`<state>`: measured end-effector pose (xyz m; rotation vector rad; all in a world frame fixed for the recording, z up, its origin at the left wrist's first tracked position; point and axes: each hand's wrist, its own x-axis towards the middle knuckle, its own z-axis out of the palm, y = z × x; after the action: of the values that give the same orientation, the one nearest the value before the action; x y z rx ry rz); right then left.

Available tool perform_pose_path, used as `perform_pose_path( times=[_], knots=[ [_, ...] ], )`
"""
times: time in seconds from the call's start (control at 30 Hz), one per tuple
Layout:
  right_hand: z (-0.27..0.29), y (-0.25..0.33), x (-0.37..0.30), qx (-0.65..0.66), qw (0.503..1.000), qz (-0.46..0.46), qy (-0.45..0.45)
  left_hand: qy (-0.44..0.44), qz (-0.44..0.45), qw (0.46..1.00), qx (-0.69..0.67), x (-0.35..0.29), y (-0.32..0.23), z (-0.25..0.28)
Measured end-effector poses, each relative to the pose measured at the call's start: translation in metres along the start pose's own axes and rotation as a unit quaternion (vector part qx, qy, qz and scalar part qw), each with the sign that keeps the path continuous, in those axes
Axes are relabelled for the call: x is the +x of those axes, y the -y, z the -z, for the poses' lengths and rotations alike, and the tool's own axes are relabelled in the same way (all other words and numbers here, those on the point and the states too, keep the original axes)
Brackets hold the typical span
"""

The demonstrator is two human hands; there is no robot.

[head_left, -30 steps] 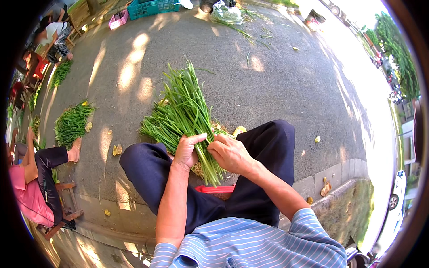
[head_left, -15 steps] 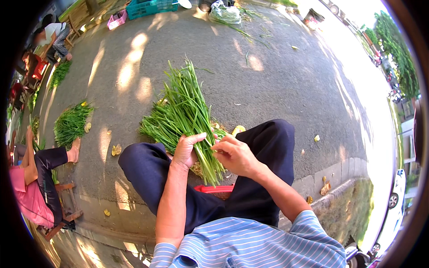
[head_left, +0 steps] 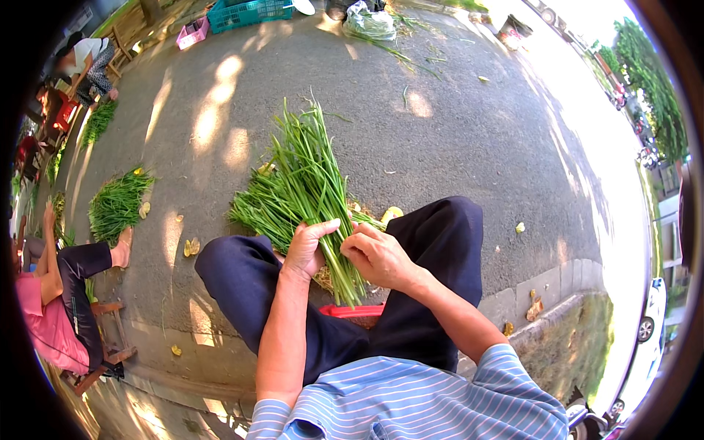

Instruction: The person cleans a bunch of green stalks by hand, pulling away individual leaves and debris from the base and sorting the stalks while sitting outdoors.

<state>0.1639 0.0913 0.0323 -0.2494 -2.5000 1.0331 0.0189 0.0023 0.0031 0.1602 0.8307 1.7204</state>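
Observation:
My left hand is closed round the lower part of a bunch of chives, its thumb lying across the stalks. The long green leaves point away from me and the pale stem ends hang toward my lap. Right beside the stems, my right hand has its fingers curled in a pinch; what lies between the fingertips is too small to make out. Under and left of the bunch, a pile of loose chives rests on the ground between my knees. A red edge shows below the stem ends.
Another heap of chives lies at the left, by the bare foot of a seated person in pink. Teal crate, pink basket and clear plastic bag stand at the far side. Yellow leaves dot the pavement.
My right hand has drawn its fingers together into a pinch and turned slightly beside the stems. The bunch has shifted a little; my left hand keeps its grip.

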Motion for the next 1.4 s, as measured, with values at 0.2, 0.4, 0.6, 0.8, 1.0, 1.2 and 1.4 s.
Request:
perform_pose_path(
  times=[0.2, 0.4, 0.6, 0.8, 1.0, 1.2, 1.4],
  knots=[
    [0.022, 0.007, -0.005, 0.09, 0.992, -0.08, 0.034, 0.031, 0.019, 0.999, -0.005, 0.0, -0.003, 0.002],
    [0.036, 0.002, -0.025, 0.412, 0.872, -0.26, 0.037, 0.024, 0.032, 0.999, -0.004, -0.001, -0.005, 0.003],
    [0.07, -0.006, -0.025, 0.587, 0.763, -0.238, -0.128, 0.021, 0.022, 0.999, -0.044, -0.003, -0.01, 0.006],
    [0.032, -0.034, -0.031, 0.31, 0.893, -0.292, -0.149, 0.053, 0.038, 0.992, -0.111, -0.003, -0.018, 0.006],
    [0.008, -0.021, -0.035, -0.016, 0.987, -0.158, 0.013, 0.055, 0.023, 0.986, -0.154, -0.005, -0.021, 0.013],
    [0.028, 0.006, -0.025, 0.265, 0.921, -0.285, 0.008, 0.065, 0.015, 0.986, -0.154, -0.007, -0.025, 0.018],
    [0.021, 0.03, -0.014, 0.197, 0.933, -0.295, 0.064, 0.058, 0.026, 0.986, -0.155, -0.005, -0.024, 0.015]
  ],
)
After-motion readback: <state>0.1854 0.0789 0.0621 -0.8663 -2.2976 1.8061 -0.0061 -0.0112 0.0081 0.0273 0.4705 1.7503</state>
